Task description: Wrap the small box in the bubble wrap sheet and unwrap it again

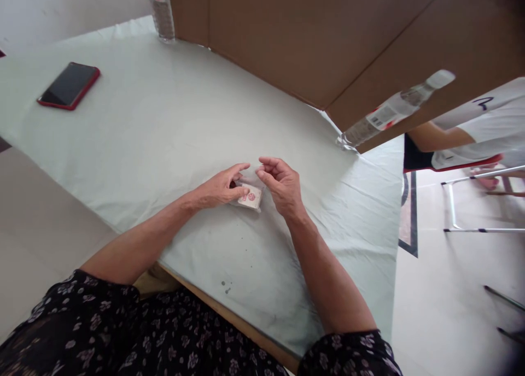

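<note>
Near the front of the cloth-covered table, my left hand [221, 188] grips a small white box [250, 196] with red print on its face. The thumb presses on the box, the index finger stretches out past it, and the other fingers are partly hidden. What looks like thin clear plastic surrounds the box. Just to the right, my right hand [283, 184] has thumb and index finger pinched together, the other fingers curled. Whether it holds a bit of the clear plastic is too small to make out.
A phone with a red case [69, 86] lies at the far left of the table [184, 108]. A large brown cardboard panel [279, 37] stands at the back, with a clear bottle [162, 18] and another bottle [385, 113] against it. Beyond sits a person in a white sleeve [492, 130].
</note>
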`<action>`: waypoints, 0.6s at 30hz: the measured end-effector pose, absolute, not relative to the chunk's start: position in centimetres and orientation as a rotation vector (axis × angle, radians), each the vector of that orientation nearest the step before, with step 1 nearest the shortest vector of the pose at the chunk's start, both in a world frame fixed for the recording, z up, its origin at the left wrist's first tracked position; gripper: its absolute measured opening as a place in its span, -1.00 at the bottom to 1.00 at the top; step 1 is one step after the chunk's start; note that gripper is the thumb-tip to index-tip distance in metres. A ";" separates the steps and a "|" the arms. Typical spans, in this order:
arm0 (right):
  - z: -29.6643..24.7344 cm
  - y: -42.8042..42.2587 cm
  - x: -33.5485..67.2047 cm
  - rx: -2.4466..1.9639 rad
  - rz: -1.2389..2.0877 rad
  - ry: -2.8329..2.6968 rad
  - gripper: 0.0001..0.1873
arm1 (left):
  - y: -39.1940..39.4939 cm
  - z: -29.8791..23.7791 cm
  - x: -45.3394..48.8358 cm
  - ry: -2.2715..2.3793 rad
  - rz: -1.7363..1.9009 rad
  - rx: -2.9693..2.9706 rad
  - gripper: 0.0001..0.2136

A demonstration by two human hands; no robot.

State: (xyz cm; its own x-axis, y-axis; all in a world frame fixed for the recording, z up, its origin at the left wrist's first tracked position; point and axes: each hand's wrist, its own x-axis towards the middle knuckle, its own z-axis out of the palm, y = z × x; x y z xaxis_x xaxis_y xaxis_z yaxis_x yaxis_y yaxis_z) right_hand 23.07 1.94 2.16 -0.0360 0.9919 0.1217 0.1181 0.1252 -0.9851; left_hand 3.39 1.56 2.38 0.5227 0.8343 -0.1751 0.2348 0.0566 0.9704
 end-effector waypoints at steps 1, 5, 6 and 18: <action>2.3 1.9 23.0 -1.189 1.065 -1.391 -0.66 | 1.6 2.5 3.4 0.964 0.594 1.486 -0.17; 3.0 0.6 22.9 -1.213 0.926 -1.541 -0.75 | 1.6 3.0 3.3 0.960 0.602 1.558 -0.43; 3.1 0.1 22.8 -1.227 0.852 -1.603 -0.76 | 1.6 3.1 3.3 0.963 0.593 1.578 -0.53; 1.8 -3.1 22.2 -1.154 0.068 -1.954 -0.77 | 1.6 3.8 2.8 0.926 0.571 1.609 -0.63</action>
State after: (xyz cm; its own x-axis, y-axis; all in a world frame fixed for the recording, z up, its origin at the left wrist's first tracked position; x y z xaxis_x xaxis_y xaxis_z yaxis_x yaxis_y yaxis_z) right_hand 22.23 -3.15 1.77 -0.2195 0.7419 0.6336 0.6961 0.5741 -0.4311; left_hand 2.80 1.60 3.81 0.5725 0.8121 -0.1127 0.2647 -0.0530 0.9629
